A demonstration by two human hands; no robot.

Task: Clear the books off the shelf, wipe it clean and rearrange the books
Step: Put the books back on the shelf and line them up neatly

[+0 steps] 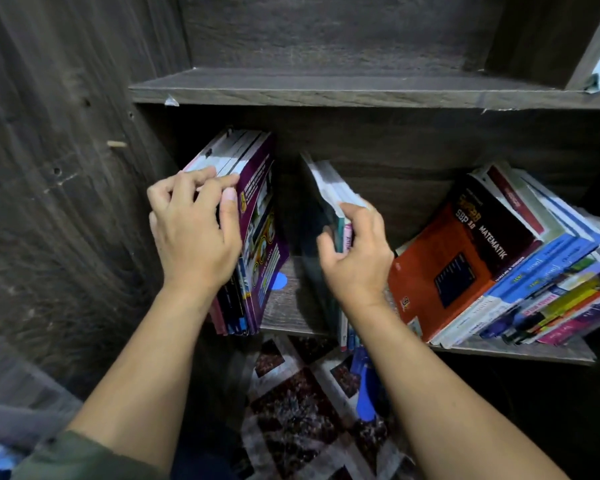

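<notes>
Both hands are busy and apart, one bunch each. The left hand (194, 230) has its fingers curled over the top of the purple bunch (257, 216), which sits at the left end of the shelf (291, 306), close to the side wall. The right hand (355, 251) pinches the middle bunch (329, 188), thumb on its left face and fingers on its right.

Both bunches stand on end, so their long axis runs up and down, spines toward the near edge and tops tipping left. There's a strip of bare board between them with a blue dot (279, 281) on it.

Off to the right, the pile (482, 258) has slumped over with an orange maths book on top. It's just beside the right wrist, so that hand is the nearer one for it.

Can't tell if this is clearing or putting back. Either way the books look set to come out toward the near side, or slide sideways to close that gap.
</notes>
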